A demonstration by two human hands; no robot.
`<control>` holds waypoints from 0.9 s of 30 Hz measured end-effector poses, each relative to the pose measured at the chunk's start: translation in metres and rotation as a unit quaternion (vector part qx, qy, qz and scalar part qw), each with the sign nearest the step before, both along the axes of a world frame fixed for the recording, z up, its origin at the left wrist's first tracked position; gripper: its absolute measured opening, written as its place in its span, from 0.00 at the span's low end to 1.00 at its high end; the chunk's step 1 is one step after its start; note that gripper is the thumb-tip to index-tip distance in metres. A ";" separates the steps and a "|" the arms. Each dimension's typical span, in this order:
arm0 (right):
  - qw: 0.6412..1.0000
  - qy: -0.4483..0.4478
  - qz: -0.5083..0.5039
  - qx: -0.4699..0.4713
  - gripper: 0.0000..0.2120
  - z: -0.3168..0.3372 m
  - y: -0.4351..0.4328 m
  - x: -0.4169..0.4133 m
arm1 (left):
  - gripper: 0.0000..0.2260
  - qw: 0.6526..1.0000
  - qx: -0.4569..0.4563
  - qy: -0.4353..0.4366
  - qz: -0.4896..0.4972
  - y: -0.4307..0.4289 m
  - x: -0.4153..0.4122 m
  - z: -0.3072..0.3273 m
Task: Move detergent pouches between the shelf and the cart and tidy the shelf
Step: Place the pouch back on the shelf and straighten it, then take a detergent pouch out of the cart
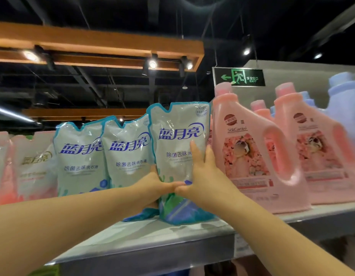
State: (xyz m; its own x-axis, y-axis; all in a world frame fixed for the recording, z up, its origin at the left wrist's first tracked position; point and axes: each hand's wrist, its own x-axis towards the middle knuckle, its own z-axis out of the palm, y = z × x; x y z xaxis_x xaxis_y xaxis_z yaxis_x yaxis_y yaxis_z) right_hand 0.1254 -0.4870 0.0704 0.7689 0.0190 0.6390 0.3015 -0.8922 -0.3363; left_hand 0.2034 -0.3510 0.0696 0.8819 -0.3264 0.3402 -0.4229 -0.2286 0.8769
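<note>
**Both hands on a pouch at the shelf.** A person's two hands clasp a detergent pouch (178,134) that stands on a grey shelf (144,242). The left hand (152,184) wraps the pouch's left edge, thumb across the front and fingers out of sight behind. The right hand (202,172) grips the right edge with one finger lying up the front panel, and the thumbs meet low on the front.

The pouch's base appears to sit near the shelf's front lip. It is just beside a pink bottle (250,148) on its right and overlaps a second pouch (127,154) on its left, with a third pouch (81,156) beyond. The cart is out of view.

The step looks to be either settling the pouch into line or lifting it off; which one cannot be told. Either way, the grip is best kept low and on both sides, where the liquid's weight lies. The pouch should stay upright so it neither buckles at the waist nor nudges the bottle. If it is to stay, its base wants pushing back level with its neighbours, label forward.

The pouch is soft, glossy plastic film, pale green with a teal border and blue lettering, creased and catching the light. Its top is notched and its bottom swollen. The bottle is rigid, smooth pink plastic with a moulded handle and a floral label. The shelf is flat, matt and metal-looking.
</note>
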 end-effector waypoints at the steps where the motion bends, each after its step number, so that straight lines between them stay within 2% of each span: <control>1: 1.000 0.006 -0.014 -0.022 0.51 -0.003 -0.002 -0.001 | 0.32 0.999 0.014 0.002 0.033 -0.002 0.000 0.000; 5: 0.998 0.006 -0.040 -0.050 0.51 -0.010 -0.003 0.000 | 0.35 0.996 0.038 0.032 0.076 -0.003 -0.004 0.002; 10: 0.997 0.003 -0.053 -0.061 0.49 -0.012 -0.001 0.002 | 0.29 0.990 0.073 0.059 0.103 -0.004 -0.014 0.001; 16: 0.997 0.009 -0.054 -0.060 0.49 -0.010 0.000 -0.003 | 0.27 0.989 0.085 0.074 0.093 -0.003 -0.026 -0.001; 19: 0.998 0.001 -0.039 -0.051 0.48 -0.010 -0.001 -0.008 | 0.20 0.985 0.099 0.035 0.134 -0.005 -0.038 0.003; 21: 0.997 -0.022 -0.034 -0.060 0.44 -0.010 -0.002 -0.014 | 0.19 0.978 0.114 -0.003 0.172 -0.006 -0.049 0.007; 23: 0.996 -0.051 -0.038 -0.068 0.38 -0.011 -0.004 -0.023 | 0.25 0.963 0.143 -0.074 0.217 -0.005 -0.060 0.010; 25: 0.993 -0.084 -0.049 -0.074 0.28 -0.009 -0.006 -0.033 | 0.33 0.928 0.185 -0.177 0.271 -0.002 -0.072 0.011; 27: 0.990 -0.104 -0.056 -0.077 0.20 -0.004 -0.006 -0.044 | 0.33 0.903 0.178 -0.268 0.286 -0.001 -0.087 0.011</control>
State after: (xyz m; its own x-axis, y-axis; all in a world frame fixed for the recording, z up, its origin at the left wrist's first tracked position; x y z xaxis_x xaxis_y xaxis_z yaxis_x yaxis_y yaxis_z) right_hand 0.0815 -0.4935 0.0659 0.6235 0.0512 0.7801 0.2466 -0.9598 -0.1342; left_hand 0.1159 -0.3522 0.0805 0.6810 -0.0428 0.7310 -0.4879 -0.7709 0.4095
